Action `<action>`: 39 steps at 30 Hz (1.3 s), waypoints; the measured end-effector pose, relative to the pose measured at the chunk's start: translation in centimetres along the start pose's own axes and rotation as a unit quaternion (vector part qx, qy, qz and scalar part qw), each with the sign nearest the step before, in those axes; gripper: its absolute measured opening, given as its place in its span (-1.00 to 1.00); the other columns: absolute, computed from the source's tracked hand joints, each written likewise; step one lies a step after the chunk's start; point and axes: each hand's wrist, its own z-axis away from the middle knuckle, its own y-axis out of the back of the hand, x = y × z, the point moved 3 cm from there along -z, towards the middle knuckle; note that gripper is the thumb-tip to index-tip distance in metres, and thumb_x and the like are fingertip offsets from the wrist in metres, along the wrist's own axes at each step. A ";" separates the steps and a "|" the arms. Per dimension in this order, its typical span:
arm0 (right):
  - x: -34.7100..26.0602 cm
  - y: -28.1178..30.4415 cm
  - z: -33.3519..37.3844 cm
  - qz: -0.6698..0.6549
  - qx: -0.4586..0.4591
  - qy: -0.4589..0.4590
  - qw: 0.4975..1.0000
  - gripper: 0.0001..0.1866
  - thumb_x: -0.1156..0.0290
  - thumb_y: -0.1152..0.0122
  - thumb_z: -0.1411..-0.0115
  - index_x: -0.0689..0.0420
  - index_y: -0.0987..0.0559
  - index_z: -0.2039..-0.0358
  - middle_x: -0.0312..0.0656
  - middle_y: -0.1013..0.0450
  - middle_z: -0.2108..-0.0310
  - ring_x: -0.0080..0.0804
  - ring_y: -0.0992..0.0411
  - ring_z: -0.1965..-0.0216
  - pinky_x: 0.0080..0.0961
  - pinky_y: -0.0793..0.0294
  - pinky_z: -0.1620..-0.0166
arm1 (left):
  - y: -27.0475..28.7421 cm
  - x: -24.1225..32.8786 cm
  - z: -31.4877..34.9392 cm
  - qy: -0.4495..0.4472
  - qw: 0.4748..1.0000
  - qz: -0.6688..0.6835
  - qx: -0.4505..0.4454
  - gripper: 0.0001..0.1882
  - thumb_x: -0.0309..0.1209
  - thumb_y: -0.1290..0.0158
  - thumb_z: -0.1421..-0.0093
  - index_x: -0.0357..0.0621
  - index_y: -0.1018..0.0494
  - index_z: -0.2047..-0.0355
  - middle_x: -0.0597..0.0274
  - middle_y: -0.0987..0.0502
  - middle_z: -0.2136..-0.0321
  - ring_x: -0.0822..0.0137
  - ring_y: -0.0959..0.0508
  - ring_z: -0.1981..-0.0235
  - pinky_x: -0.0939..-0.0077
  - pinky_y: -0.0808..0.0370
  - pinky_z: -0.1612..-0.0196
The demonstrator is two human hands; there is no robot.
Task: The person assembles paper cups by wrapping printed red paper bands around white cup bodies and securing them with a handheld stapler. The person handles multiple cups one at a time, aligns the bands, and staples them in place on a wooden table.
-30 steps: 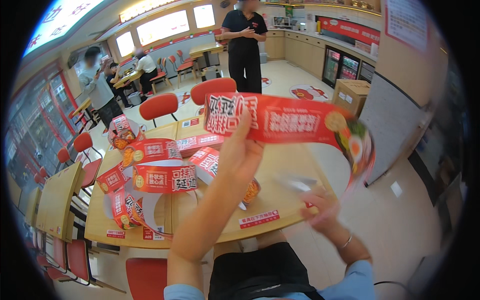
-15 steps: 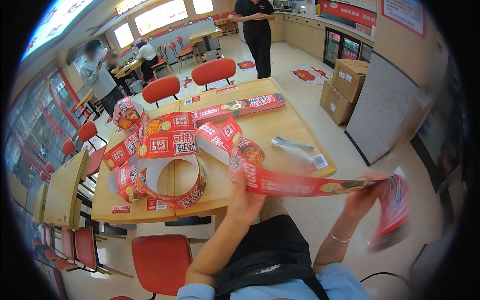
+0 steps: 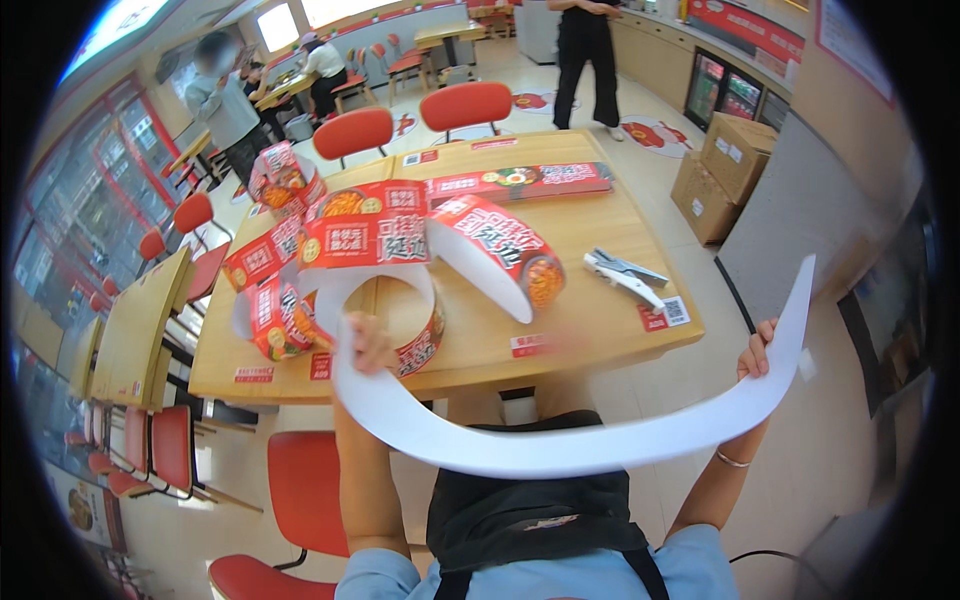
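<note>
Both of my hands hold a long printed paper strip (image 3: 560, 452), its plain white side up, sagging in a curve in front of my apron. My left hand (image 3: 370, 345) is closed on its left end, beside the table's near edge. My right hand (image 3: 758, 350) pinches it near its right end, which points up past the fingers. On the table, several red printed paper loops (image 3: 365, 238) are piled at the left. A curved red strip (image 3: 497, 245) lies beside them. A flat stack of red strips (image 3: 520, 181) is at the back, and a white stapler (image 3: 628, 280) at the right.
The wooden table (image 3: 590, 240) stands before me, with red chairs (image 3: 466, 105) behind it and a red chair (image 3: 305, 490) near my left. Cardboard boxes (image 3: 735, 160) are stacked at the right. A person (image 3: 585, 60) in black stands beyond; other people sit and stand far left.
The strip has turned from its red side to its white side and hangs more opened out. My left hand moved left toward the loops. The stapler now shows plainly as my view shifted.
</note>
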 end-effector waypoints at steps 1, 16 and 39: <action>1.0 -1.1 -0.7 0.000 -0.003 -0.033 0.999 -0.73 0.37 0.00 -0.31 0.33 -0.38 0.11 -0.17 -0.30 0.45 -0.52 -0.24 0.65 -0.64 -0.24 0.64 | 0.3 -1.1 0.4 0.021 0.997 -0.072 0.037 -0.76 -0.28 0.07 -0.33 -0.22 -0.44 0.22 0.37 -0.33 0.56 0.52 -0.31 0.66 0.68 -0.29 0.60; 17.8 -16.4 -5.0 0.670 -0.472 -0.110 0.562 -0.77 0.21 -0.17 -0.19 0.10 -0.62 0.36 -0.13 -0.53 0.47 -0.18 -0.49 0.42 -0.29 -0.43 0.36 | -3.5 -4.6 -0.7 0.200 0.587 -0.768 -0.157 -0.68 -0.35 -0.28 -0.04 -0.28 -0.52 0.24 0.25 -0.60 0.38 0.52 -0.52 0.41 0.65 -0.46 0.29; 19.1 -13.8 4.7 0.437 -0.035 -0.066 0.896 -0.59 0.58 -0.34 -0.04 0.17 -0.40 0.10 -0.11 -0.43 0.09 -0.41 -0.50 0.22 -0.53 -0.48 0.15 | -2.1 -15.5 4.1 0.061 0.818 -0.559 0.123 -0.71 -0.66 -0.20 -0.06 -0.25 -0.49 0.17 0.27 -0.52 0.19 0.44 -0.53 0.19 0.55 -0.45 0.08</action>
